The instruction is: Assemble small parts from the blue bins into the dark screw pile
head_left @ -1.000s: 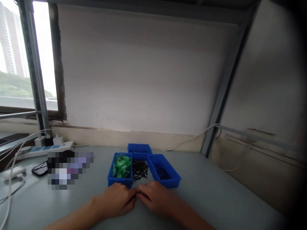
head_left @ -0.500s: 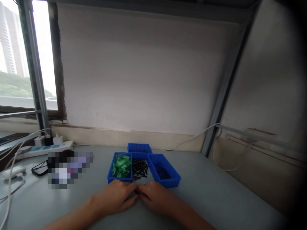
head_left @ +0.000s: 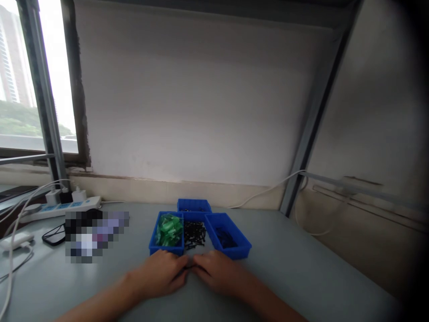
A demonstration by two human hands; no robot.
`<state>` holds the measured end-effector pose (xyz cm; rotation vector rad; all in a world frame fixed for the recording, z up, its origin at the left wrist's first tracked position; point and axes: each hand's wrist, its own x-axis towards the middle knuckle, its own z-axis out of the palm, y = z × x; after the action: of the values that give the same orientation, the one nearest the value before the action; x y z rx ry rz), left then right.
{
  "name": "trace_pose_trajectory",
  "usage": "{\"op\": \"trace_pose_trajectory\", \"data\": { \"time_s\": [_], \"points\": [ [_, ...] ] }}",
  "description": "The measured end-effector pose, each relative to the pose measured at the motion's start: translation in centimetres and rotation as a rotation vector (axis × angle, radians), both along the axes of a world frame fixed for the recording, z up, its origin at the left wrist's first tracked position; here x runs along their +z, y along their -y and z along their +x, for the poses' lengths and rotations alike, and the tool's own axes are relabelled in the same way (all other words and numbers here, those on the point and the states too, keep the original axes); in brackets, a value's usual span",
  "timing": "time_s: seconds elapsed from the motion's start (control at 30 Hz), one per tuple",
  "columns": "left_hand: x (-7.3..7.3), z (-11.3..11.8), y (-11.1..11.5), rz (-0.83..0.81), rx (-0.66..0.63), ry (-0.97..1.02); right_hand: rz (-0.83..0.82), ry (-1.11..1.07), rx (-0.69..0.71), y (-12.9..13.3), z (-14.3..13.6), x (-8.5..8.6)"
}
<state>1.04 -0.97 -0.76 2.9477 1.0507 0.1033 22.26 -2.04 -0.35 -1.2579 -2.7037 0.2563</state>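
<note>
My left hand point(head_left: 164, 273) and my right hand point(head_left: 216, 272) are close together over the near side of the table, fingers pinched. Between their fingertips is a small dark thin piece point(head_left: 190, 267), too small to make out. Just beyond my left hand stands a blue bin point(head_left: 152, 246) holding green pieces in clear plastic. Past my right hand is another blue bin point(head_left: 239, 252) with dark pieces inside. Many black screws point(head_left: 195, 233) lie in a pile between these bins. A third blue bin point(head_left: 194, 205) is behind the pile, its small contents unclear.
On the left of the table point(head_left: 288, 277) are a white power strip point(head_left: 90, 203) with plugs, white cables, a white adapter point(head_left: 16, 241) and a black-rimmed object point(head_left: 53, 235) beside a blurred patch. A wall and metal frame posts stand behind.
My hands have drawn slightly apart, and the thin dark piece between the fingertips shows more. The whole view has shifted a little.
</note>
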Motion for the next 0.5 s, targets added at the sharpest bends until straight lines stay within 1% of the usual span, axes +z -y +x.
{"op": "trace_pose_trajectory", "data": {
  "time_s": [0.13, 0.27, 0.5],
  "points": [
    [-0.43, 0.04, -0.09, 0.012, 0.013, -0.075, 0.042, 0.016, 0.022, 0.14, -0.07, 0.07],
    [-0.46, 0.18, -0.01, 0.008, 0.008, -0.078, 0.093, 0.027, 0.043, 0.29, -0.26, -0.03],
    [-0.32, 0.29, 0.02, 0.001, 0.027, -0.087, 0.111, 0.074, -0.018, 0.16, -0.27, -0.02]
  ]
}}
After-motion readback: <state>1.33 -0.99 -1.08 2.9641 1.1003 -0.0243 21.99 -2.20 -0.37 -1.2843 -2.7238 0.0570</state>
